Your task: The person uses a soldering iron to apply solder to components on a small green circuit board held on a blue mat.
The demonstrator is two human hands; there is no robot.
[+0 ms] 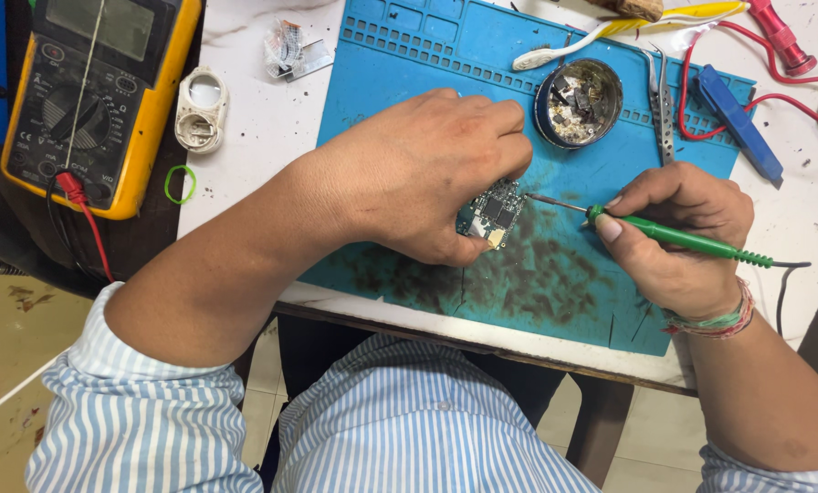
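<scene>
— So, where do we have the board (491,215)?

— We pinch it in our left hand (427,173), fingers closed tight on its left edge, holding it tilted just over the blue mat (427,55) near the middle of the surface (254,137).

— And our right hand (683,237)?

— It is wrapped firmly round the green iron (683,240), held like a pen. The metal tip points left and meets the board's right edge, or sits just beside it; we cannot tell which.

— What lies around us?

— Far from the board, on the mat, sits a round tin (579,102) of small scraps. Tweezers (662,105) lie just right of it, then a blue tool (738,123) with red wire (783,96) looping around it. A toothbrush (610,32) lies at the far edge. At far left a yellow meter (99,100) rests, with a white ring (199,110) and a green band (180,183) beside it.

— And the mat near us?

— Smudged dark with stains.
</scene>
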